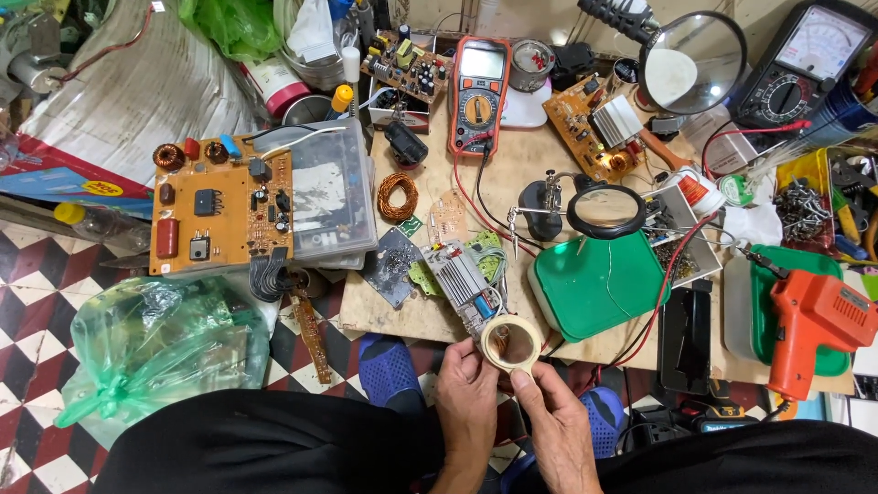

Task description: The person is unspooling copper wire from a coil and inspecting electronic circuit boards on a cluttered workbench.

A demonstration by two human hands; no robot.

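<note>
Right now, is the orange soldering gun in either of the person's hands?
No: the orange soldering gun lies on the green tray at right, while both hands hold the beige tape roll.

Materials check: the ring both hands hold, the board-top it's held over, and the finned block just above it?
Tape roll: looks like beige paper tape, matte, wound on a core, held by the left hand and right hand. Work board: probably plywood, bare pale wood, scuffed. Finned block: seemingly aluminium, dull silver ribs.
</note>
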